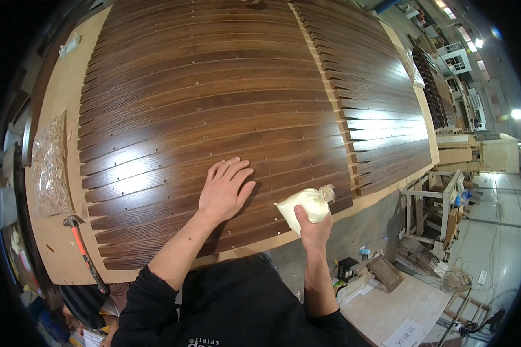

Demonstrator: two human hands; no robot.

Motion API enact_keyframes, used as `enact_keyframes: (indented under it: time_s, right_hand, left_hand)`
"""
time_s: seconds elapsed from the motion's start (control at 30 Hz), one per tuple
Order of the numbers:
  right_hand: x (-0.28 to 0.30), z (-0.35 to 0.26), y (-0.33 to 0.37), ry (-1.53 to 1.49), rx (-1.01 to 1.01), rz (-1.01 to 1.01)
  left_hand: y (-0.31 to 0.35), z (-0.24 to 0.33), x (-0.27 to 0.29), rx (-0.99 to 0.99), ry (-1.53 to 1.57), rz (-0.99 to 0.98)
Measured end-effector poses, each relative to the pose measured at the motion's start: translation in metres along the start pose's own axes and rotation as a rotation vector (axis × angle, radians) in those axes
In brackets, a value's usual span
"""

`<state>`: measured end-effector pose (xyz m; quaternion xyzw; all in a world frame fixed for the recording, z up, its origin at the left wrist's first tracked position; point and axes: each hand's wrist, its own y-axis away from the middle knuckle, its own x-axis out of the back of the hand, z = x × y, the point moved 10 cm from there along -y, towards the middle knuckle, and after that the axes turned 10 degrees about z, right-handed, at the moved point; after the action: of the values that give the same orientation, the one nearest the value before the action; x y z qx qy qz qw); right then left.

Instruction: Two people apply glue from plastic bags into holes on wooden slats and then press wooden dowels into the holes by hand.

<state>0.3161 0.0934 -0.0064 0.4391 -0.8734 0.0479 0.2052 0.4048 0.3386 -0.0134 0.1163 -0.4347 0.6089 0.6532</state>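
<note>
My left hand (226,188) lies on the dark brown wooden slats (214,127), fingers stretched out and a little spread. In my right hand (316,230) is a squeeze bag (298,205) filled with a pale cream substance, its gathered, tied end sticking out above the fist. The bag's narrow tip points left over the slats near the table's close edge. Rows of small holes run across the slats, and a few near the tip show pale spots.
On the table's left border (52,254) lie a clear bag of wooden dowels (51,168) and a claw hammer (82,248). More slats (382,115) fill the right side. A cluttered low table (411,295) stands at lower right. Another person's arm (107,321) shows at lower left.
</note>
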Motion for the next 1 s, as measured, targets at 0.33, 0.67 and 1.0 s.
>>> enact_keyframes:
  time_s: [0.33, 0.67, 1.0]
  right_hand:
    - [0.023, 0.014, -0.016, -0.347, -0.072, 0.124]
    - [-0.023, -0.034, 0.012, -1.633, -0.539, -0.667]
    - [0.001, -0.055, 0.001, -1.504, -0.413, -0.464]
  left_hand:
    - [0.002, -0.004, -0.005, 0.031, 0.024, -0.043]
    - [0.015, 0.034, -0.053, 0.146, -0.078, -0.238]
    - [0.002, 0.031, -0.041, 0.225, 0.020, -0.264]
